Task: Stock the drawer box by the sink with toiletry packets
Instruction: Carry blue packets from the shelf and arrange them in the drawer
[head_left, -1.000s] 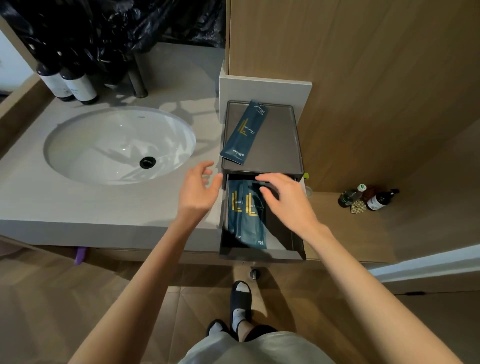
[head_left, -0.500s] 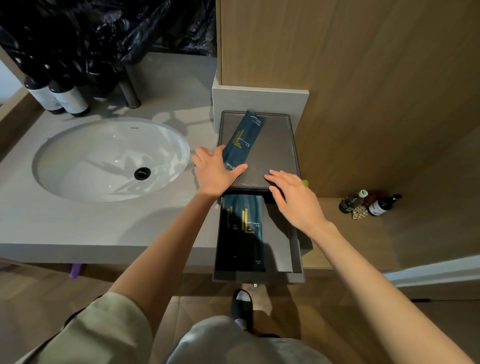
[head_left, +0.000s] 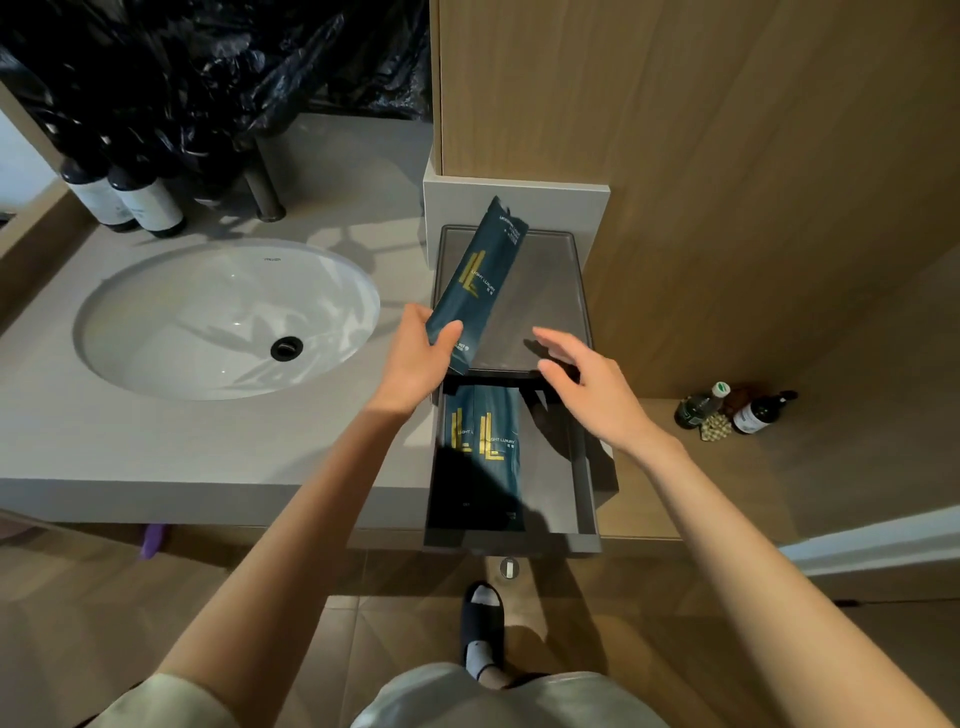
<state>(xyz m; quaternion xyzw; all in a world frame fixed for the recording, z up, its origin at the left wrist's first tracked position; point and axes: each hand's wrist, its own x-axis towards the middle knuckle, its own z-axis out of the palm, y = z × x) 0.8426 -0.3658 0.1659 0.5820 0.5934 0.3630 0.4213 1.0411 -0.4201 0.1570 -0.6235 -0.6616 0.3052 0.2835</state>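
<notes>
Two packets already lie side by side in the open drawer of the box next to the sink. Left hand fingers pinch a third packet by its lower end, tilted over the box top. Right hand hovers over the drawer's back, fingers spread, holding nothing.

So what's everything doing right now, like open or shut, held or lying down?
Grey drawer box: its pull-out drawer is open.
Dark blue packet with gold stripes: held at its lower end, lifted over the box top.
Two matching blue packets: lying flat in the drawer.
Left hand: fingers shut on the packet.
Right hand: open, holding nothing, above the drawer.
White oval sink: looks dry.
</notes>
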